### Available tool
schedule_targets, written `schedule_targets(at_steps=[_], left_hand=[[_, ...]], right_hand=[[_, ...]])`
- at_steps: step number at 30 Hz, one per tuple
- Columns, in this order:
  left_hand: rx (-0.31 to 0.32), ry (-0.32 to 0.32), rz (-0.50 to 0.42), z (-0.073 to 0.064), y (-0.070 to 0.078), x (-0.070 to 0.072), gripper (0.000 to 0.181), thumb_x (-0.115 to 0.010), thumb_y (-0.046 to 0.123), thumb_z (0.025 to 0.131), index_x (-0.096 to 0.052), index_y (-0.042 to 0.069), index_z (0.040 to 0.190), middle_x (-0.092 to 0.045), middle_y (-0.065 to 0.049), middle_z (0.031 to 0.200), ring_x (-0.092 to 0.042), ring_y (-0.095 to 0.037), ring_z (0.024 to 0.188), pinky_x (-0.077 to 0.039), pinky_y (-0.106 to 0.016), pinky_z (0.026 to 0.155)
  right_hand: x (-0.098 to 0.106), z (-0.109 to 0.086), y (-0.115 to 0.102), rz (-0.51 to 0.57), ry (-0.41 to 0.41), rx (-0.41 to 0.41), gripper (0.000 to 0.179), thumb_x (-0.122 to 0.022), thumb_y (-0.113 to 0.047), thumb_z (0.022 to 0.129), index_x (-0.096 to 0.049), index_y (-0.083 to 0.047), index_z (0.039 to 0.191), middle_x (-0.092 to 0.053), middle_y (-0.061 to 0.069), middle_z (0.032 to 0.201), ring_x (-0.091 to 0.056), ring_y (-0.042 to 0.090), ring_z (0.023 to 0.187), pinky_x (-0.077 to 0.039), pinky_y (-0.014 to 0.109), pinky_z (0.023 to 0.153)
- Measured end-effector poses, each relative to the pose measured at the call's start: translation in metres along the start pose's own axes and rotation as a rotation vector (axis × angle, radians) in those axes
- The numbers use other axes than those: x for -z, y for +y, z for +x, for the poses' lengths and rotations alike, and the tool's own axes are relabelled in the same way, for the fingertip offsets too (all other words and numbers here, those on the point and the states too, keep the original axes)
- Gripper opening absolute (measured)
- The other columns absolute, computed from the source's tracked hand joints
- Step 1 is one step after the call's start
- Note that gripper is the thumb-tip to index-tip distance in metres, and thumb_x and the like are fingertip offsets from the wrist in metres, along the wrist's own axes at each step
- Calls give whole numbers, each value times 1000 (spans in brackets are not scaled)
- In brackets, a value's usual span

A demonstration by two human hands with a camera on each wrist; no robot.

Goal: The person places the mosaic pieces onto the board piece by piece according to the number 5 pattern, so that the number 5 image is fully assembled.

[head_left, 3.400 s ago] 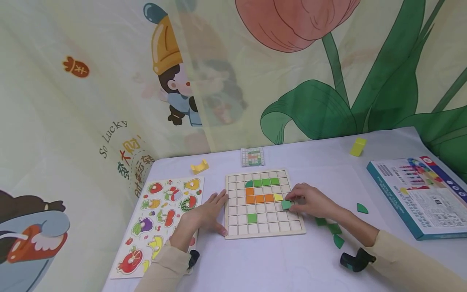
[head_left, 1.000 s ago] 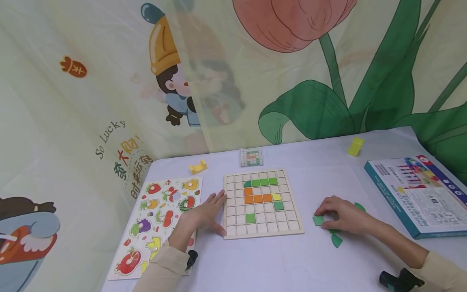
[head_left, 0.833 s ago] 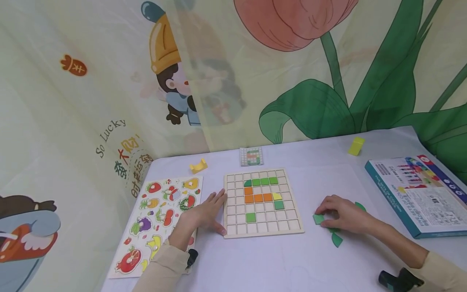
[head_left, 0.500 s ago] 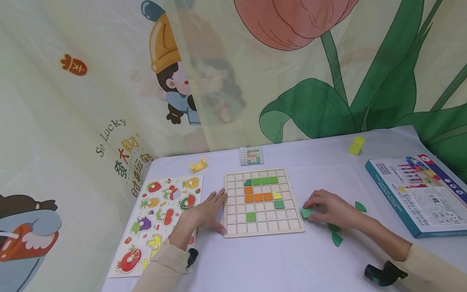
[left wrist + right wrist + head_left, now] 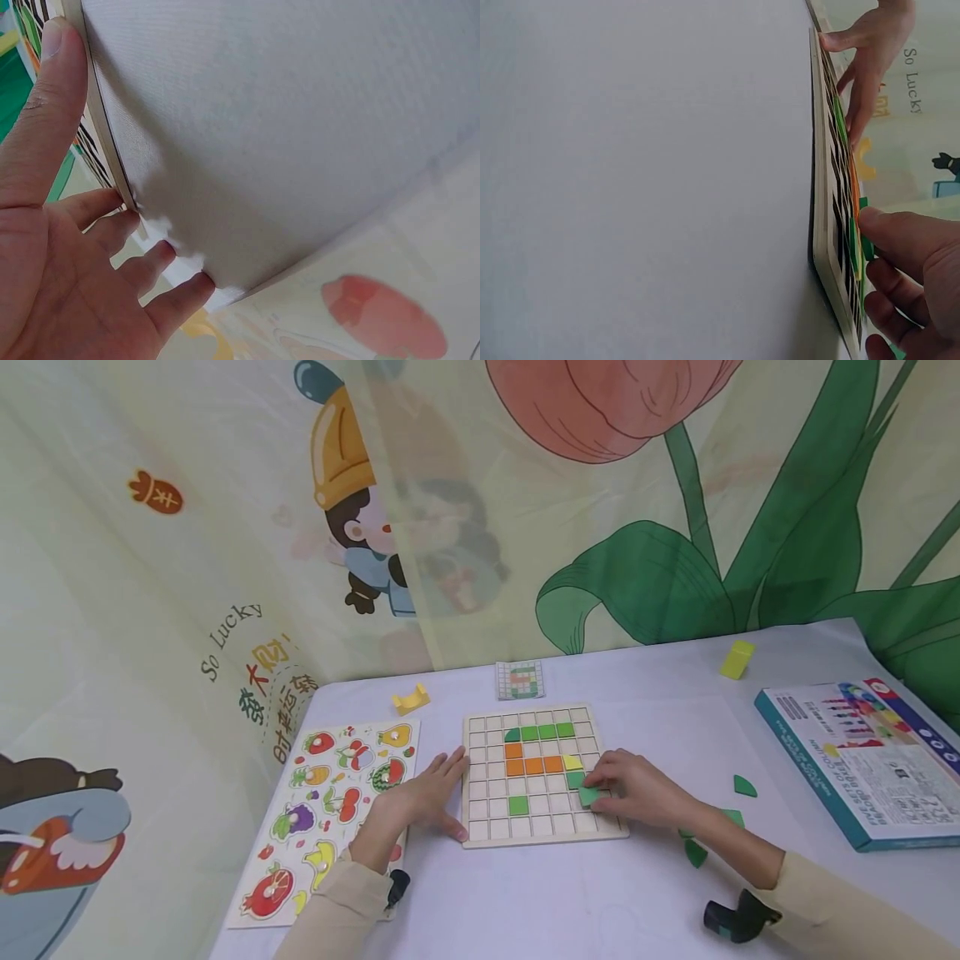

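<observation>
A wooden grid board lies mid-table with green, orange and yellow tiles in some of its cells. My left hand rests along the board's left edge, thumb and fingers spread and touching the rim, as the left wrist view also shows. Between thumb and fingertips, my right hand pinches a green square tile over the right part of the board. That tile sits just below and right of another green tile in the grid. In the right wrist view, the pinched tile stands tilted at the board.
Loose green pieces lie right of the board, partly under the right forearm. A fruit puzzle board lies left, a pattern card behind. A box, a yellow block and a yellow arch piece are also there.
A green tile was left in the grid below the yellow one. My right hand then took another green tile from the loose pieces and carried it left to the board. The left hand stayed put.
</observation>
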State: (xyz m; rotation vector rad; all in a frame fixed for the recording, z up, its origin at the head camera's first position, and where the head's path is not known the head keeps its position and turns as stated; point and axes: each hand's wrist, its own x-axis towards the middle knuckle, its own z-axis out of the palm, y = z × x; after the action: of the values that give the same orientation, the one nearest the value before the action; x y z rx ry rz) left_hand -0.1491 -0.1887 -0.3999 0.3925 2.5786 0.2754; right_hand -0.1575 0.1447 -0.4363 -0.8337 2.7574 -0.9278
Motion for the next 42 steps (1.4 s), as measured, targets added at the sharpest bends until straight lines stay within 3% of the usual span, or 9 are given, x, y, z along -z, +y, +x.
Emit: schedule_targets(at_steps=[7, 14, 31, 38, 42], left_hand=[[-9, 4, 5, -1, 2, 0, 112, -84, 39, 70, -18, 12, 156, -6, -3, 165, -8, -31, 152, -27, -52, 118], [-10, 4, 2, -2, 3, 1, 112, -85, 39, 70, -19, 11, 156, -7, -4, 165, -9, -31, 152, -29, -52, 117], [-6, 8, 18, 0, 0, -1, 111, -84, 40, 70, -19, 12, 156, -6, -3, 165, -9, -31, 152, -29, -52, 117], [-15, 7, 9, 0, 0, -1, 111, -84, 40, 70, -19, 12, 156, -7, -4, 165, -10, -32, 152, -29, -52, 117], [-14, 10, 10, -1, 0, -1, 111, -84, 40, 70, -19, 12, 156, -7, -4, 165, -10, -32, 152, -29, -52, 117]], right_hand=[[-12, 2, -5, -25, 17, 36, 21, -79, -19, 78, -75, -20, 98, -63, -12, 95, -52, 9, 91, -44, 28, 79], [-17, 1, -9, -60, 47, 11, 21, -79, -18, 77, -75, -20, 98, -62, -12, 94, -51, 9, 92, -41, 32, 81], [-19, -1, -6, -48, 70, 0, 23, -80, -20, 77, -75, -20, 99, -63, -11, 95, -52, 8, 91, -44, 28, 78], [-2, -4, -2, 36, 41, -75, 26, -80, -23, 78, -75, -17, 104, -62, -8, 98, -50, 9, 88, -45, 22, 72], [16, -9, 7, 6, 63, -117, 29, -80, -23, 79, -74, -16, 106, -64, -3, 100, -52, 12, 89, -48, 21, 71]])
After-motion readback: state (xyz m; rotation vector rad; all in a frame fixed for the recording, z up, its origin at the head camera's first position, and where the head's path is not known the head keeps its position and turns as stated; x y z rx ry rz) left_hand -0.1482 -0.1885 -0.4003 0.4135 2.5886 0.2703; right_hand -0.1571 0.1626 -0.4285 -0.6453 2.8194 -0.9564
